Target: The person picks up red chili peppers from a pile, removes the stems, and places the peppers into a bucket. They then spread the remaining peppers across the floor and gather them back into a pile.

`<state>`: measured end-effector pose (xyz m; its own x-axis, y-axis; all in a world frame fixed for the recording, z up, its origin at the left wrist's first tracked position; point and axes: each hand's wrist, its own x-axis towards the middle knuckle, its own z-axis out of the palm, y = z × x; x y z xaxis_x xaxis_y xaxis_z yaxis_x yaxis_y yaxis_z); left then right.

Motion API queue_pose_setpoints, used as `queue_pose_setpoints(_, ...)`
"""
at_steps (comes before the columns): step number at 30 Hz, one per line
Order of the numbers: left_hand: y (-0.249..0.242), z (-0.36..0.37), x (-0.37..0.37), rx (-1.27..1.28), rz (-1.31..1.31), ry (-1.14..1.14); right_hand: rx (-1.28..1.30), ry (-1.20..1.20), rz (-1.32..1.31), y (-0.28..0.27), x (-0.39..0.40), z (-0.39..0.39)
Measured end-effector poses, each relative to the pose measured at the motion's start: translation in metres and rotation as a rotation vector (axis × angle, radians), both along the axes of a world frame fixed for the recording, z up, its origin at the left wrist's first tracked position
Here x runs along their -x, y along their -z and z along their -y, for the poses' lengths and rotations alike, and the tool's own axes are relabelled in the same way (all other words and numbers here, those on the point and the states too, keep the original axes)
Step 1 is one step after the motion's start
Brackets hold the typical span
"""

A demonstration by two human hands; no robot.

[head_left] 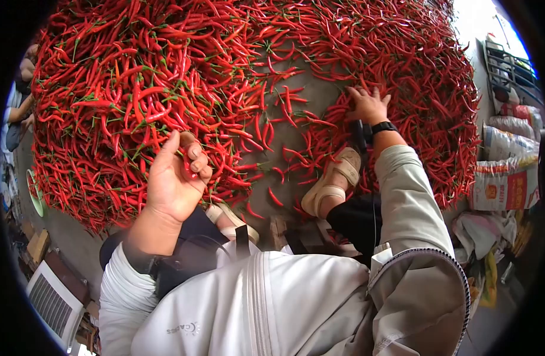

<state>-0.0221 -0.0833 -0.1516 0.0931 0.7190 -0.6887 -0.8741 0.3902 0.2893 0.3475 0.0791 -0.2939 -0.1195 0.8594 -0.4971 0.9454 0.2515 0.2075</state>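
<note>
Red chillies with green stems lie in two big heaps, one on the left (124, 113) and one on the right (426, 101). My left hand (177, 178) is raised palm up at the near edge of the left heap, its fingers curled round a red chilli (190, 168), of which only part shows. On the inner edge of the right heap rests my right hand (369, 107), back up, fingers spread on the chillies; nothing shows in its grasp. Loose chillies (287, 101) are scattered on the grey floor (272, 199) between the heaps.
My sandalled feet (338, 178) (230, 221) stand between the heaps. Printed sacks (504, 184) and a metal rack (510, 68) are at the right. Another person's arm (22, 110) shows at the far left, above a green-rimmed dish (34, 193) and a vented panel (53, 302).
</note>
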Motion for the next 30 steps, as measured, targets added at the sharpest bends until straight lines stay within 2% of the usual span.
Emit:
queue_pose_setpoints(3,-0.005,0.002,0.0,-0.003,-0.017,-0.013,-0.059,0.019,0.276,-0.033,-0.007,-0.006)
queue_pose_setpoints(5,-0.006,0.004,0.001,-0.002,-0.03,-0.008,-0.047,0.092,0.329,-0.048,-0.017,-0.01)
queue_pose_setpoints(6,-0.005,0.004,0.001,0.0,-0.042,-0.005,-0.24,-0.037,0.276,-0.044,-0.022,-0.004)
queue_pose_setpoints(8,-0.006,0.004,-0.001,-0.008,-0.048,0.005,-0.268,-0.312,0.116,-0.043,-0.01,0.009)
queue_pose_setpoints(9,-0.006,0.003,-0.003,-0.012,-0.042,0.009,-0.073,-0.369,-0.012,-0.033,0.003,0.013)
queue_pose_setpoints(10,-0.007,0.001,-0.004,0.007,-0.062,0.007,-0.072,-0.513,-0.256,-0.017,0.012,0.032)
queue_pose_setpoints(11,-0.008,0.0,-0.005,0.028,-0.085,0.004,0.199,-0.531,-0.256,-0.008,0.035,0.047)
queue_pose_setpoints(12,-0.01,-0.002,-0.007,0.032,-0.096,0.003,0.358,-0.552,-0.489,0.01,0.046,0.066)
queue_pose_setpoints(13,-0.01,-0.002,-0.007,0.031,-0.098,0.004,0.558,-0.534,-0.396,0.01,0.067,0.083)
queue_pose_setpoints(15,-0.01,-0.002,-0.007,-0.025,-0.084,0.012,0.658,-0.559,-0.429,0.023,0.073,0.102)
queue_pose_setpoints(17,-0.01,-0.002,-0.007,-0.015,-0.098,0.012,0.396,-0.792,-0.244,0.021,0.068,0.105)
queue_pose_setpoints(19,-0.01,-0.002,-0.006,-0.007,-0.108,0.011,0.071,-0.801,-0.279,0.021,0.039,0.093)
queue_pose_setpoints(20,-0.009,-0.002,-0.005,-0.004,-0.11,0.009,0.262,-0.715,-0.052,0.016,0.028,0.077)
queue_pose_setpoints(22,-0.009,-0.001,-0.004,0.0,-0.106,0.006,0.1,-0.687,-0.002,0.007,-0.002,0.06)
queue_pose_setpoints(23,-0.009,-0.002,-0.004,0.001,-0.108,0.005,0.204,-0.689,0.249,0.004,-0.013,0.046)
queue_pose_setpoints(24,-0.01,-0.002,-0.003,0.0,-0.111,0.003,0.162,-0.694,0.249,-0.01,-0.024,0.039)
queue_pose_setpoints(25,-0.01,-0.002,-0.003,0.001,-0.111,-0.001,0.068,-0.657,0.146,0.0,-0.049,0.033)
queue_pose_setpoints(27,-0.01,-0.002,-0.001,-0.005,-0.112,-0.007,0.005,-0.674,0.373,-0.003,-0.068,0.022)
queue_pose_setpoints(30,-0.01,-0.001,0.0,0.012,-0.131,-0.014,-0.09,-0.545,0.394,-0.034,-0.071,0.012)
